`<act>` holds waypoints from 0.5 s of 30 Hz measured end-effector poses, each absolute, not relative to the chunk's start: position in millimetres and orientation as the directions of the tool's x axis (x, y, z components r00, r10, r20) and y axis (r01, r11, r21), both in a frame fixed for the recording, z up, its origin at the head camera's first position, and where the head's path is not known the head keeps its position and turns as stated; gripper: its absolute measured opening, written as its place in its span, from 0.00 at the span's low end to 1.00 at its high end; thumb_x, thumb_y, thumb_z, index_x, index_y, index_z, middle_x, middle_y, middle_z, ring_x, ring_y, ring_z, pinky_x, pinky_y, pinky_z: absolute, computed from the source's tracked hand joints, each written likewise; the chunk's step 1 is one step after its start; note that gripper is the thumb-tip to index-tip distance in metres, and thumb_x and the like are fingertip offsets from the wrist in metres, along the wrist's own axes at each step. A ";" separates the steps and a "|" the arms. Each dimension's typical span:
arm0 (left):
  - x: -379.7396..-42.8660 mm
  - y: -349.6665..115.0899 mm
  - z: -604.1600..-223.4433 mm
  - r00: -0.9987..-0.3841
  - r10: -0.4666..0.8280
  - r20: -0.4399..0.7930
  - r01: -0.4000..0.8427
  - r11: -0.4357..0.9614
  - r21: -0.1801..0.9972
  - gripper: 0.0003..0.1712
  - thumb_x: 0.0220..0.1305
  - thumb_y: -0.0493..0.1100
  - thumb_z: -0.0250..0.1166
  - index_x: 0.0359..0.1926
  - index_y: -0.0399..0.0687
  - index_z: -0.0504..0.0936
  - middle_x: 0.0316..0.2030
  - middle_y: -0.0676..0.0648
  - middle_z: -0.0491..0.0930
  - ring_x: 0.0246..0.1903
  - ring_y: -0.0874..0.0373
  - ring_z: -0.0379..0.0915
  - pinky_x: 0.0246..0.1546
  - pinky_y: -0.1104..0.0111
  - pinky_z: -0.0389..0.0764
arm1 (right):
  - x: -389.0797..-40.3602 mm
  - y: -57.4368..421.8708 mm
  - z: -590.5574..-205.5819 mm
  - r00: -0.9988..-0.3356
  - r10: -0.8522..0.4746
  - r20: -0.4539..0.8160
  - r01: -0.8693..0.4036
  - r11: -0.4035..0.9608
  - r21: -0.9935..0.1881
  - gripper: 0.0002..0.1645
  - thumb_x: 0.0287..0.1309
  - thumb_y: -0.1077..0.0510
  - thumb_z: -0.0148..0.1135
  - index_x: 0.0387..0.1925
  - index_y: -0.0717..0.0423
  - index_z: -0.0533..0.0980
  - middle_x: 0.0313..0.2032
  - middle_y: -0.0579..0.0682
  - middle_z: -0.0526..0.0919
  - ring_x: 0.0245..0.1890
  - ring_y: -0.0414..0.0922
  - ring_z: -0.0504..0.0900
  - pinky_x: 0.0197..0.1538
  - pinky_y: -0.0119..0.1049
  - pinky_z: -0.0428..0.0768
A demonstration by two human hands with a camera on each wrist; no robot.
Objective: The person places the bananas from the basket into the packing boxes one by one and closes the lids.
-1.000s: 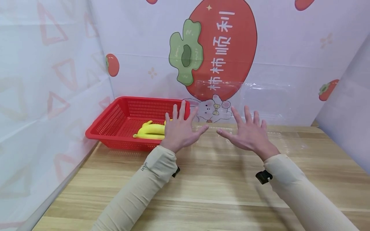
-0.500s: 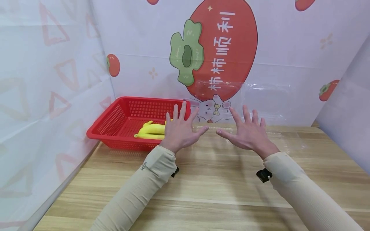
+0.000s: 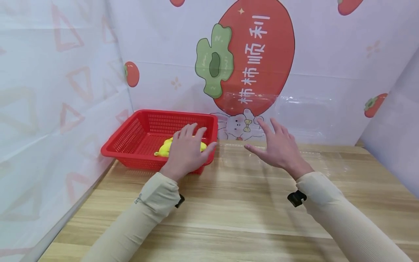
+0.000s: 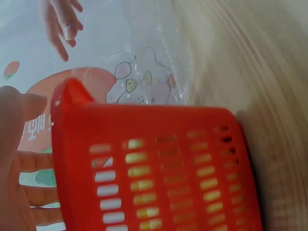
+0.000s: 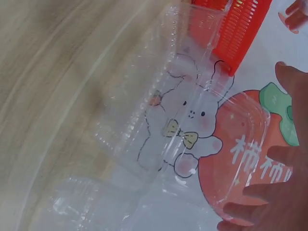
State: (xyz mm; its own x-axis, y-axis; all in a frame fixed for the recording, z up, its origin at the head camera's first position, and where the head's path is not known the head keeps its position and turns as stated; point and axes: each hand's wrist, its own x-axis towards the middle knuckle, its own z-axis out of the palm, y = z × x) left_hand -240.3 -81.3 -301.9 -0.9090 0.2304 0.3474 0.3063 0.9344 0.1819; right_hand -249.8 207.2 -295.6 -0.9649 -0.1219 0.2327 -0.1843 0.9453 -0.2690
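Observation:
My left hand (image 3: pixel 184 151) hovers above the front right of a red slotted plastic basket (image 3: pixel 126 140), holding nothing, its fingers slightly bent. Yellow banana-shaped pieces (image 3: pixel 163 148) lie in the basket, partly hidden behind that hand. In the left wrist view the hand's thumb and fingers (image 4: pixel 36 161) show beside the basket's wall. My right hand (image 3: pixel 281 150) is in the air with fingers spread, also holding nothing. Nearest to it is a see-through plastic box (image 5: pixel 139 106) with its lid raised against the back wall.
A second see-through box (image 5: pixel 72 207) stands beside the first, partly out of the right wrist view. Printed white sheets (image 3: pixel 157 43) close off the back, left and right of the wooden table (image 3: pixel 229 218). The basket sits in the back left corner.
My left hand has moved left and slightly down over the basket, its fingers bending from spread to loosely curved. The right hand's fingers have drawn a little together. The view has shifted slightly.

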 end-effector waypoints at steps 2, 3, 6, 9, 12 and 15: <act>-236.4 -93.2 -300.9 -0.904 0.219 0.367 0.304 0.933 0.191 0.41 0.65 0.63 0.69 0.73 0.51 0.73 0.72 0.39 0.71 0.73 0.41 0.66 0.72 0.40 0.72 | -252.2 205.0 -293.8 -0.957 -0.126 0.262 -0.201 0.937 -0.285 0.60 0.61 0.26 0.66 0.85 0.41 0.53 0.83 0.65 0.52 0.78 0.72 0.57 0.72 0.79 0.63; -234.6 -99.4 -300.6 -0.903 0.213 0.374 0.302 0.933 0.197 0.39 0.66 0.62 0.69 0.72 0.50 0.74 0.71 0.39 0.72 0.71 0.41 0.68 0.71 0.41 0.73 | -253.1 203.7 -292.8 -0.952 -0.127 0.279 -0.210 0.934 -0.290 0.58 0.62 0.28 0.66 0.85 0.42 0.54 0.83 0.65 0.54 0.78 0.72 0.59 0.71 0.78 0.66; -229.9 -118.1 -299.8 -0.897 0.184 0.401 0.291 0.930 0.223 0.36 0.68 0.61 0.68 0.70 0.48 0.77 0.68 0.40 0.76 0.68 0.41 0.70 0.69 0.41 0.74 | -255.4 197.9 -289.6 -0.934 -0.135 0.330 -0.247 0.913 -0.325 0.55 0.64 0.34 0.69 0.84 0.45 0.57 0.80 0.63 0.60 0.76 0.68 0.63 0.68 0.76 0.71; -227.1 -137.0 -300.3 -0.892 0.144 0.428 0.276 0.924 0.264 0.33 0.71 0.60 0.65 0.68 0.47 0.78 0.65 0.39 0.78 0.66 0.40 0.72 0.67 0.40 0.74 | -257.2 190.2 -287.2 -0.917 -0.141 0.374 -0.284 0.889 -0.360 0.53 0.64 0.38 0.70 0.83 0.46 0.59 0.78 0.61 0.64 0.74 0.65 0.66 0.68 0.72 0.74; -226.3 -155.4 -302.8 -0.890 0.095 0.446 0.258 0.911 0.321 0.32 0.73 0.59 0.63 0.68 0.45 0.78 0.64 0.38 0.79 0.64 0.38 0.73 0.65 0.39 0.74 | -259.1 182.1 -285.9 -0.899 -0.145 0.413 -0.315 0.870 -0.379 0.51 0.63 0.40 0.71 0.82 0.46 0.61 0.76 0.60 0.67 0.73 0.62 0.68 0.68 0.69 0.76; -224.4 -173.9 -305.0 -0.902 0.039 0.430 0.221 0.898 0.381 0.32 0.76 0.59 0.59 0.69 0.44 0.76 0.67 0.36 0.77 0.65 0.35 0.72 0.67 0.36 0.72 | -260.5 174.3 -285.3 -0.889 -0.156 0.431 -0.340 0.856 -0.390 0.50 0.64 0.40 0.71 0.82 0.46 0.61 0.75 0.58 0.69 0.73 0.60 0.69 0.68 0.67 0.77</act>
State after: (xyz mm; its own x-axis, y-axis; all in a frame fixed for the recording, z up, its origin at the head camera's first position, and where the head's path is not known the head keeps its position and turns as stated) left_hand -224.4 -173.9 -305.0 -0.9018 0.0394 0.4303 0.2208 0.8980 0.3805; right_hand -260.5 174.3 -285.3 -0.8887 -0.1560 0.4312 -0.3397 0.8557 -0.3903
